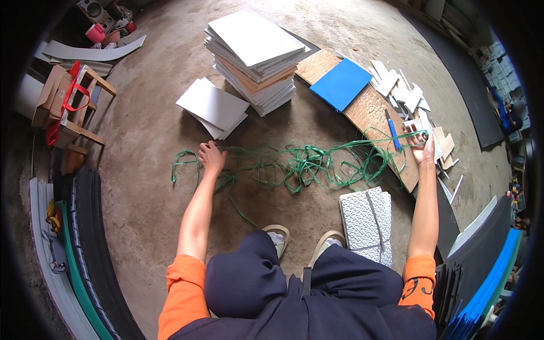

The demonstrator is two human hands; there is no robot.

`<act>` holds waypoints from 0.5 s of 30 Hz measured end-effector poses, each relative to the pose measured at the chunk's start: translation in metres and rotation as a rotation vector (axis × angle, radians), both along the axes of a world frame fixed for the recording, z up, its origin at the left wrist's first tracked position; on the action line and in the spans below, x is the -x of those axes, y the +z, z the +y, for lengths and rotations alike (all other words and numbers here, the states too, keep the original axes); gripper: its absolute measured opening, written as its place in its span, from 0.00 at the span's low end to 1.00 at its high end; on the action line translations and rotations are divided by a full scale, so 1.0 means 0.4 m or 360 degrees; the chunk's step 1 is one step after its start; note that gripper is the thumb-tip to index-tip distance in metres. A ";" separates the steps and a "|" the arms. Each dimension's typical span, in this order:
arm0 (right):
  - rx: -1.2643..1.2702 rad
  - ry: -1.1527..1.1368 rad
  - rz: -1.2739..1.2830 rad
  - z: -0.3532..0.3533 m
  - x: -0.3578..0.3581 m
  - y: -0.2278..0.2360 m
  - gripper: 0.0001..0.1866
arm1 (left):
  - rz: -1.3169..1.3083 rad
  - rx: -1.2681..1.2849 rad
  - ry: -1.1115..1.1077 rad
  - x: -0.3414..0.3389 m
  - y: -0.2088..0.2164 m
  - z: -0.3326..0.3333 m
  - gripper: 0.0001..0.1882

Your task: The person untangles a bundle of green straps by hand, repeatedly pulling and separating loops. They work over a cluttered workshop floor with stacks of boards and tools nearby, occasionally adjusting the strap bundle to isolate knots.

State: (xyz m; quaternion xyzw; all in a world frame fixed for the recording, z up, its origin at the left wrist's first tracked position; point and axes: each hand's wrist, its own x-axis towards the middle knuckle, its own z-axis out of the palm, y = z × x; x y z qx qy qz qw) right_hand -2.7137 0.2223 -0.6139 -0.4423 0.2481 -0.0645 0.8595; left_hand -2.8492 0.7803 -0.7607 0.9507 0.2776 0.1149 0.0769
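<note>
Green twine (309, 161) runs from a tangle left of the brown board (371, 113), over it, to the right hand (419, 141) at its right edge. I see loosely curled fingers there; pinch: cannot tell. Left hand (212, 157), well left of the board, bends over strands; I cannot tell whether closed. On the board: blue knife (392, 130), blue sheet (341, 84). Left of it: tall panel stack (258, 42).

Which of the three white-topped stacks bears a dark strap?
The patterned stack beside the right sandal; the tall stack and low plain stack show none.
</note>
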 end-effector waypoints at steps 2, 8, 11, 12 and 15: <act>-0.0129 0.0105 -0.0123 -0.007 -0.002 0.048 0.14 | -0.0162 -0.0201 -0.0196 -0.037 0.020 -0.108 0.25; -0.0161 0.0403 -0.0376 0.041 -0.008 0.171 0.15 | -0.0109 0.0746 -0.1690 -0.163 0.042 -0.393 0.23; -0.0125 0.0320 -0.0406 0.084 0.015 0.230 0.15 | -0.0262 0.0624 -0.1754 -0.181 -0.011 -0.506 0.29; -0.0133 0.0309 -0.0436 0.079 0.024 0.242 0.15 | -0.0338 0.0543 -0.1739 -0.185 -0.028 -0.530 0.31; -0.0237 0.0486 -0.0599 0.048 0.050 0.270 0.13 | -0.0105 0.0557 -0.1738 -0.207 -0.063 -0.578 0.36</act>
